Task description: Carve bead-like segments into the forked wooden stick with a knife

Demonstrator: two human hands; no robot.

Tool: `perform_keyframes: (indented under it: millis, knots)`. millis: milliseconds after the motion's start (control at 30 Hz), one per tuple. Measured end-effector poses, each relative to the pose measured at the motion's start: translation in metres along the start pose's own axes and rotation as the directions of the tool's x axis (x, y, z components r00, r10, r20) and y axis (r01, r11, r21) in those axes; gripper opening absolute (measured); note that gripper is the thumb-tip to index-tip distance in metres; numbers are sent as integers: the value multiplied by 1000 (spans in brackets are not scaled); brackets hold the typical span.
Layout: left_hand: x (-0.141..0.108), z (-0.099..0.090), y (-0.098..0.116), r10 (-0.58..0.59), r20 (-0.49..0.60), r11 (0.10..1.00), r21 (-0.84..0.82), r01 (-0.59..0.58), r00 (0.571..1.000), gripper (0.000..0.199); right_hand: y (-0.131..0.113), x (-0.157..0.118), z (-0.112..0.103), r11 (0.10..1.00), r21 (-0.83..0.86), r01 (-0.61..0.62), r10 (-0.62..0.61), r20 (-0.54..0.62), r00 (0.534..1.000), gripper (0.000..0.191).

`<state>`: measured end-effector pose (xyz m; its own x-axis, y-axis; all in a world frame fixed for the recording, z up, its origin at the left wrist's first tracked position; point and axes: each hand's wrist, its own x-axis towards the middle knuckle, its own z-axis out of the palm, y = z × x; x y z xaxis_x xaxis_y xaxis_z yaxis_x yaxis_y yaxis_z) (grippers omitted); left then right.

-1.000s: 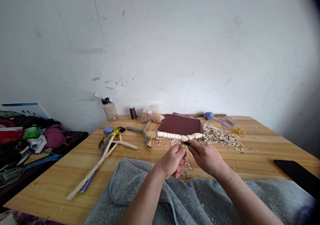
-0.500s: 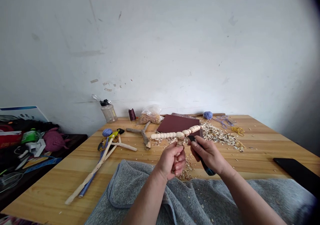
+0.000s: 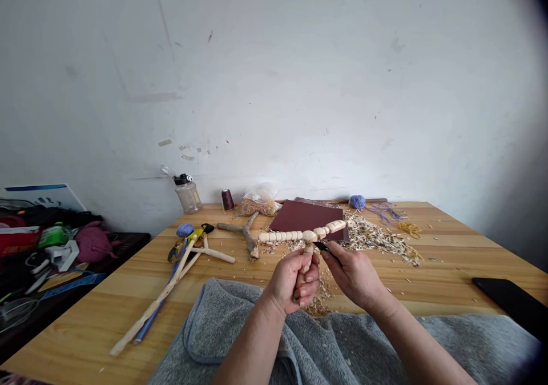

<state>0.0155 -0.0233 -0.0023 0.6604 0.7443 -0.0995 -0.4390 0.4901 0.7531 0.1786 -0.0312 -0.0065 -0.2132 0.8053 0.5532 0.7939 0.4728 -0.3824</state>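
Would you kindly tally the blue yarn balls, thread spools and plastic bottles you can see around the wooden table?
Blue yarn balls: 2
Thread spools: 1
Plastic bottles: 1
Total: 4

No wording can be read: the dark print on the white card (image 3: pixel 43 197) at far left and the yellow bottle label (image 3: pixel 196 191) are too small
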Motion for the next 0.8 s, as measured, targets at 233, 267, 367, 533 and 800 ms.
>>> perform_keyframes:
  millis: [233, 267, 367, 533, 800]
  knots:
    - [1, 1, -3, -3, -12, 999, 36, 4, 1000, 18, -1, 0, 1, 998, -67, 4, -5, -14, 1000, 28]
    - [1, 2, -4, 12, -20, 998, 58, -11, 1000, 19, -1, 0, 0, 996, -90, 11, -13, -21, 1000, 29]
    - [2, 3, -6, 71, -50, 987, 146, -63, 996, 20, -2, 0, -5, 988, -144, 65, -66, -5, 998, 28]
    - [1, 7, -4, 104, -79, 972, 221, -84, 991, 16, 0, 2, -14, 990, -55, 133, -131, 36, 991, 28]
    - [1, 4, -1, 115, -32, 983, 147, -109, 993, 23, 0, 0, -8, 995, -33, 92, -92, -12, 996, 27]
